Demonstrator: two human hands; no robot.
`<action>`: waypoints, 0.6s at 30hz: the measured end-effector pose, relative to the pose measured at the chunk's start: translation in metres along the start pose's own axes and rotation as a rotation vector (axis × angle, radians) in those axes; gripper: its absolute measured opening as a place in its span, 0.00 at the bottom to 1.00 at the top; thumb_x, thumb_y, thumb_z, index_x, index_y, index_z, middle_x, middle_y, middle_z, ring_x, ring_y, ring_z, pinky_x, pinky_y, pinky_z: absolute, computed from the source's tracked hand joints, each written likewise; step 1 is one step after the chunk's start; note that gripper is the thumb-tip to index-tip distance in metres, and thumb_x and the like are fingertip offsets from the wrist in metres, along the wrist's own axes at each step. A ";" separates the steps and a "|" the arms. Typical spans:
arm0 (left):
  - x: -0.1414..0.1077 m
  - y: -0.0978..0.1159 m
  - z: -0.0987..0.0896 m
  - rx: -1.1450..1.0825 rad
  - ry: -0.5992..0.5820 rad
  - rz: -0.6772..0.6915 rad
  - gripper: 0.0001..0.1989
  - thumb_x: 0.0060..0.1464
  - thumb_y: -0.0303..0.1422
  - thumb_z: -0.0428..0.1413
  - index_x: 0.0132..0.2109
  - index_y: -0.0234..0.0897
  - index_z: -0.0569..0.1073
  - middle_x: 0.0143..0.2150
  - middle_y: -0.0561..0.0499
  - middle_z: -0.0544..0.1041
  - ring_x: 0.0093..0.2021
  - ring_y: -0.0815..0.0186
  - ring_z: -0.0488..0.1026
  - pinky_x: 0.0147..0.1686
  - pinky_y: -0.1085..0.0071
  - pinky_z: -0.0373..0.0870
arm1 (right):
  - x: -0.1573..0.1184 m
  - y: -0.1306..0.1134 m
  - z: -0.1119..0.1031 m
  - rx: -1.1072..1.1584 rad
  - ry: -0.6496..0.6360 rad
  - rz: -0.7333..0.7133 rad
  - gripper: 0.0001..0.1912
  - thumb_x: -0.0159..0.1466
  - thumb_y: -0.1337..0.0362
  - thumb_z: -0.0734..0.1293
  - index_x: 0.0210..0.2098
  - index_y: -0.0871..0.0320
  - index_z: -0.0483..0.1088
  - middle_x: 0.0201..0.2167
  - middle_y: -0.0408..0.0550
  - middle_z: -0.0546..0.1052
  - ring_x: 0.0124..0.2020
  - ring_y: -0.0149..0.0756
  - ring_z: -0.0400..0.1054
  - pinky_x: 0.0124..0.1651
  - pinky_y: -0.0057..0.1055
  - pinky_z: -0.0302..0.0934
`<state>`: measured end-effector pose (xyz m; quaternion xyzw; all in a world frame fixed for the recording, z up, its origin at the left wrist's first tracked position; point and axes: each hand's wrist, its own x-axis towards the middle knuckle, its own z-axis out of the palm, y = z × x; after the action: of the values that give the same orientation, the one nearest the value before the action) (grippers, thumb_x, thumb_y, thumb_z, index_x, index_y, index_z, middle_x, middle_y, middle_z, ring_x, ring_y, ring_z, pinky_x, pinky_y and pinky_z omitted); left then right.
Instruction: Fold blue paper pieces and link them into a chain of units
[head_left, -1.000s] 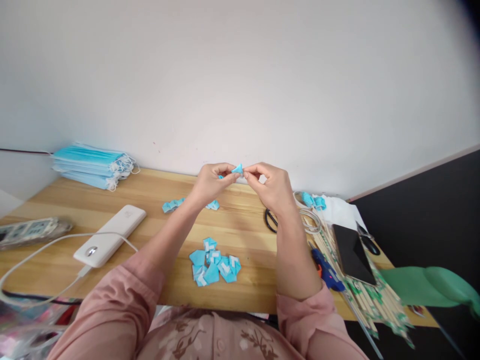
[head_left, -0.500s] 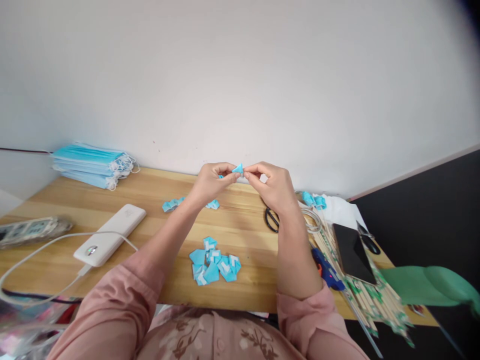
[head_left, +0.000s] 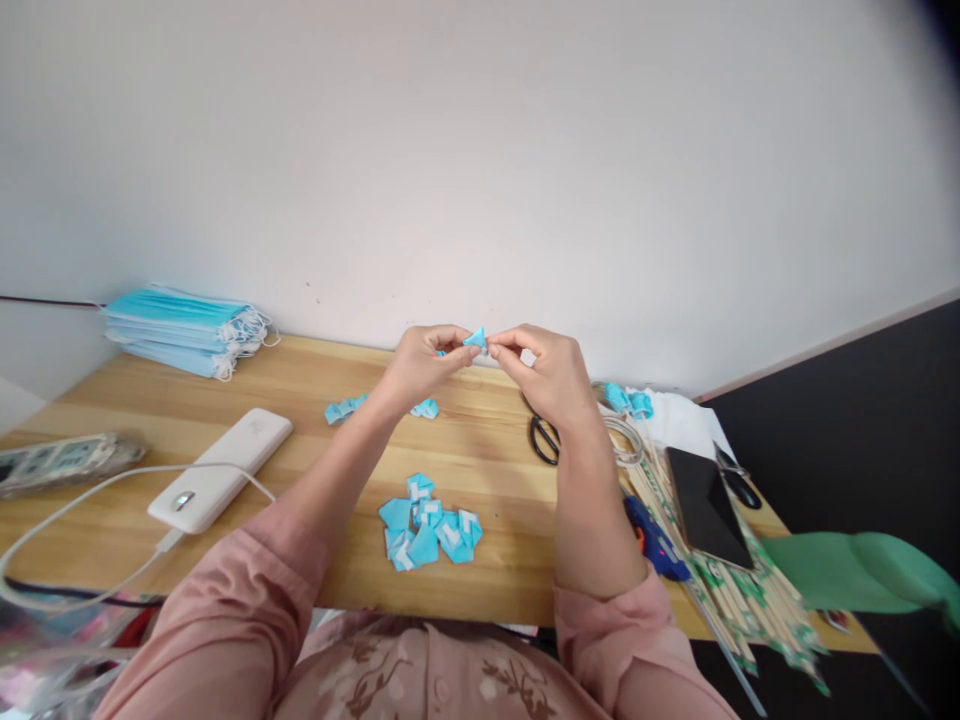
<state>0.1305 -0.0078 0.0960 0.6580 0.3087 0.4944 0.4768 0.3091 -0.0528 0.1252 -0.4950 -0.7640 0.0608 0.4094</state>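
Above the far part of the wooden table, my left hand point(head_left: 433, 357) pinches a small folded blue piece point(head_left: 475, 339) between thumb and fingers. My right hand point(head_left: 541, 368) meets it from the other side, its thumb and forefinger pinched at the piece's right edge. Nearer to me, between my forearms, lies a loose pile of folded blue pieces point(head_left: 423, 549) with white strips. More blue pieces point(head_left: 425, 408) lie on the table behind my left forearm, some partly hidden by it. Whatever small detail sits between the fingertips is too fine to make out.
A stack of blue face masks point(head_left: 176, 330) stands at the back left. A white power bank point(head_left: 221, 470) with its cable and a power strip point(head_left: 64, 462) lie left. At right are scissors point(head_left: 543, 440), a blue glue gun point(head_left: 654, 540), a phone point(head_left: 707, 507) and wrapped sticks point(head_left: 757, 610).
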 end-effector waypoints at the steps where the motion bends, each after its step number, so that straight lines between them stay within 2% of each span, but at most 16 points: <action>1: 0.000 0.000 0.000 0.001 0.000 -0.001 0.12 0.46 0.40 0.63 0.31 0.33 0.79 0.26 0.52 0.74 0.28 0.70 0.66 0.33 0.72 0.62 | 0.000 0.000 0.000 0.000 -0.003 -0.001 0.07 0.65 0.64 0.67 0.36 0.54 0.79 0.34 0.43 0.82 0.36 0.35 0.74 0.41 0.31 0.61; 12: 0.000 0.000 0.000 0.025 -0.010 -0.004 0.12 0.47 0.39 0.62 0.31 0.33 0.78 0.25 0.53 0.73 0.28 0.70 0.65 0.32 0.71 0.61 | 0.000 -0.002 0.000 -0.076 -0.007 -0.027 0.08 0.65 0.65 0.66 0.36 0.54 0.79 0.34 0.44 0.81 0.36 0.35 0.73 0.42 0.31 0.61; 18: 0.000 0.000 -0.001 0.002 -0.023 -0.016 0.12 0.47 0.40 0.63 0.30 0.33 0.77 0.26 0.53 0.72 0.28 0.70 0.65 0.33 0.71 0.62 | 0.000 -0.001 -0.003 -0.037 -0.036 -0.018 0.08 0.66 0.65 0.66 0.36 0.54 0.79 0.35 0.44 0.81 0.37 0.35 0.73 0.42 0.31 0.60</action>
<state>0.1296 -0.0078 0.0955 0.6616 0.3086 0.4828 0.4837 0.3105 -0.0542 0.1276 -0.4945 -0.7766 0.0521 0.3869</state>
